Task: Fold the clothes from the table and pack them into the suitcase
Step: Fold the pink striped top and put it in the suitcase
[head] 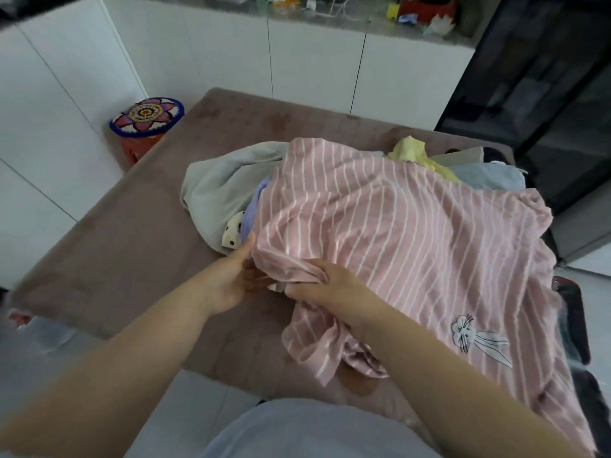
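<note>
Gripping bunched pink striped garment [396,226] with right hand [330,287] at worktop's [132,246] 6 o'clock; touching its edge with straight-fingered left hand [231,279].

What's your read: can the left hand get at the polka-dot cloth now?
Probably yes: left hand sits just beside the polka-dot cloth, whose corner shows bare between grey garment and pink striped shirt.

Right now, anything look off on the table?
Yes. The brown table cover has a dark stain, possibly damp, near its front edge, right beside the pink striped garment. Fainter blotches mark the far end. The garment also droops over the table's right edge.
</note>
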A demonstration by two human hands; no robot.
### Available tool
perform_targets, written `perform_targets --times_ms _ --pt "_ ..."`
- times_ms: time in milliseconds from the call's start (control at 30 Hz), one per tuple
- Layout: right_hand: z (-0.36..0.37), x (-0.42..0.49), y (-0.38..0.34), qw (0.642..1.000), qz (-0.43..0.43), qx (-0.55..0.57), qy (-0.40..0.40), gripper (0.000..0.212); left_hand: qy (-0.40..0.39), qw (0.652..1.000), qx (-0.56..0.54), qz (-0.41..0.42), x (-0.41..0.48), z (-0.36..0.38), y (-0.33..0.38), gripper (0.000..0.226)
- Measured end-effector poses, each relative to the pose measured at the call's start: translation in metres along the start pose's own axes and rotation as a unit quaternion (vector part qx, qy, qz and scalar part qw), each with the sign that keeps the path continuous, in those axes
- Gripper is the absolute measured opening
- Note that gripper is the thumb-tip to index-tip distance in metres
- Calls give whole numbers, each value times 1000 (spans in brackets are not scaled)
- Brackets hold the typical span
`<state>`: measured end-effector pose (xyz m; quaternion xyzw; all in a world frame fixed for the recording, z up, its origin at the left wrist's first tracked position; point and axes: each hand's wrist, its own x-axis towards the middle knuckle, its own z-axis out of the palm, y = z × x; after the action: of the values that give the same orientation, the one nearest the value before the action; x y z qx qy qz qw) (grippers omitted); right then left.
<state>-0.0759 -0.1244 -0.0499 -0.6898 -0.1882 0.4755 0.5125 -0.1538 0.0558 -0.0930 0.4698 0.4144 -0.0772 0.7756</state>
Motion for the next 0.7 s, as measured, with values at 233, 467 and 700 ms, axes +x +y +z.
perform_targets --times_ms 233,467,700 --pt "5 -29 15 978 -100 -159 -91 70 82 985 -30 149 13 40 71 30" --pt "-13 -33 22 980 -85 -163 72 58 103 950 23 295 30 36 151 25" --pt "-74 -60 50 976 -50 -138 162 13 35 925 36 377 46 152 171 39"
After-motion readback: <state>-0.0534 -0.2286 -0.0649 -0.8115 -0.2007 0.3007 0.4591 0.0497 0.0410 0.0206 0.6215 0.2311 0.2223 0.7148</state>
